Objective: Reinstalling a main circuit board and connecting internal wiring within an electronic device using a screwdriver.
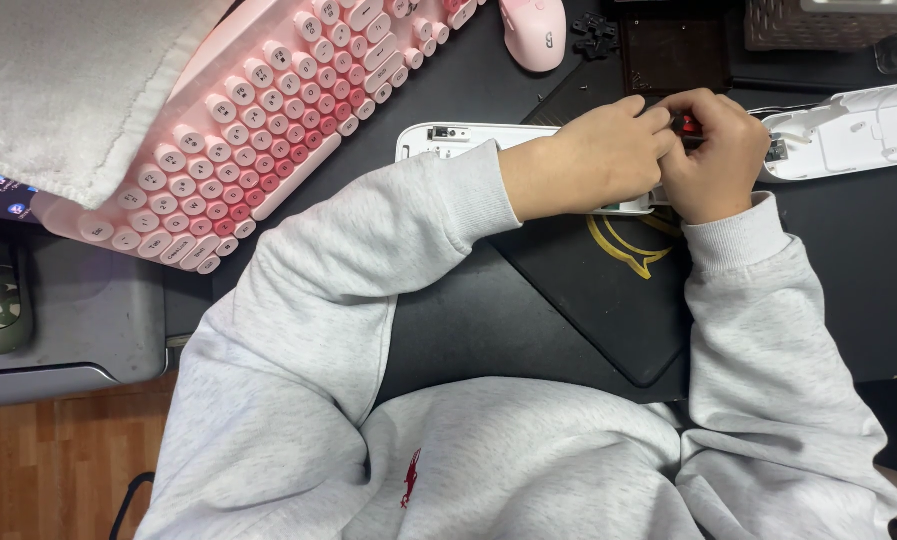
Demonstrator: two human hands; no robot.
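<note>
We work on a dark tabletop [489, 320]. Our left hand [599, 155] and right hand [714, 155], both curled shut, pinch a small red-handled tool [687, 126] over a white plastic casing [449, 140], just right of the pink keyboard [269, 130]. The casing looks light, rigid and slippery; its long edges seem best to grip.

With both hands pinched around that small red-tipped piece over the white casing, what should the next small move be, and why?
Probably keep the left hand steadying while the right hand eases the small red-tipped piece down onto the white casing: both hands close around it just above the casing's edge.
</note>
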